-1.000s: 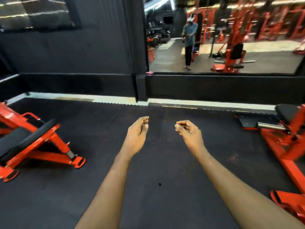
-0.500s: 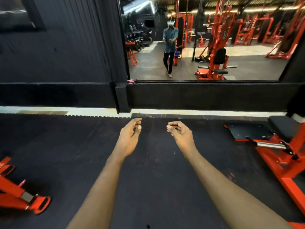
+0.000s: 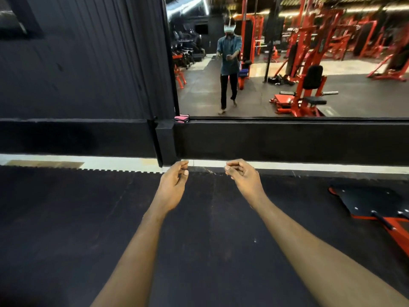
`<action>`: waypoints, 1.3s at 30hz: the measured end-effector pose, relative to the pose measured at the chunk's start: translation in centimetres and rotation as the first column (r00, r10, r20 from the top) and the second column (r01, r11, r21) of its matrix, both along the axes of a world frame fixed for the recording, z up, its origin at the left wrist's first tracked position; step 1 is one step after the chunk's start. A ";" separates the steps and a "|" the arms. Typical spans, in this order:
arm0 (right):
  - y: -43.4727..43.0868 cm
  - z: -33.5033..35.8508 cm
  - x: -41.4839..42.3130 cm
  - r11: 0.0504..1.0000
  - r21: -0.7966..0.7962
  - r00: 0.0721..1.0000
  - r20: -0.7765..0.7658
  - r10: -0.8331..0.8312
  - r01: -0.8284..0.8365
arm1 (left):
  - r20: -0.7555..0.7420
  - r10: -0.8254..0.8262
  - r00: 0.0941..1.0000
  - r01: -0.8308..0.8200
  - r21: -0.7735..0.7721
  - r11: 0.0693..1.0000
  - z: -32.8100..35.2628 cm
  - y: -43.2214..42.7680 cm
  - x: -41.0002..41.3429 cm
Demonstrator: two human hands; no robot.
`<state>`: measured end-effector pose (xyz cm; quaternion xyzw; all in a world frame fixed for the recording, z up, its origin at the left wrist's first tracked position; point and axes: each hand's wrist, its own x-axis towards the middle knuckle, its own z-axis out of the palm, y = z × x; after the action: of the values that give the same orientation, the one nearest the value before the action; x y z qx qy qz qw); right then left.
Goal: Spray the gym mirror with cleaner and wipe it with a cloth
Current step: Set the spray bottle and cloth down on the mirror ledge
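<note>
Glossy glass mirror point(image 3: 332, 52); matt black rubber floor point(image 3: 66, 218); soft pink cloth point(image 3: 182, 119).

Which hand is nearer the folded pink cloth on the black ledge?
Left. The left hand is almost directly below the folded pink cloth, slightly left of it; the right hand is well off to its right. Neither touches it.

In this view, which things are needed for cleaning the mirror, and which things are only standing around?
For the job:
- mirror
- pink cloth on the ledge at the mirror's lower left corner
- left hand and right hand, both holding nothing

Standing around:
- red and black machine on the floor at right
- black wall

No spray bottle is visible.
</note>
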<state>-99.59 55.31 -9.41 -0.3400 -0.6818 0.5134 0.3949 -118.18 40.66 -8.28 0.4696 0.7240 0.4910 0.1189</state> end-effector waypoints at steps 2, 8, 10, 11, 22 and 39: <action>3.4 0.6 -4.3 1.000 0.001 1.000 0.001 -0.001 0.001 | -0.008 -0.005 1.000 0.005 0.003 1.000 0.6 4.2 -4.6; 14.1 -0.4 -14.6 0.999 -0.032 0.999 -0.003 -0.039 0.039 | 0.011 -0.050 0.999 0.050 -0.027 0.998 -0.5 15.9 -15.0; 18.7 -1.5 -18.0 0.998 -0.056 0.999 -0.011 -0.033 0.033 | 0.007 -0.056 0.998 0.056 -0.028 0.998 -1.5 20.5 -18.5; 21.3 -2.0 -19.9 0.998 -0.049 1.000 -0.008 -0.029 0.029 | -0.003 -0.051 0.999 0.051 -0.024 0.998 -2.1 23.0 -20.4; 45.0 -2.3 -41.8 0.991 -0.101 0.996 0.019 0.086 -0.083 | 0.032 0.055 0.998 -0.053 -0.057 0.997 -2.1 45.5 -39.5; 72.4 -9.1 -76.0 0.988 -0.152 0.992 0.123 0.014 0.005 | 0.080 0.046 0.996 -0.025 -0.237 0.971 -10.8 73.4 -76.0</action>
<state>-175.57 127.70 -18.51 -0.3986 -0.6646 0.5428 0.3237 -194.16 114.07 -19.11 0.4177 0.7798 0.4233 0.1958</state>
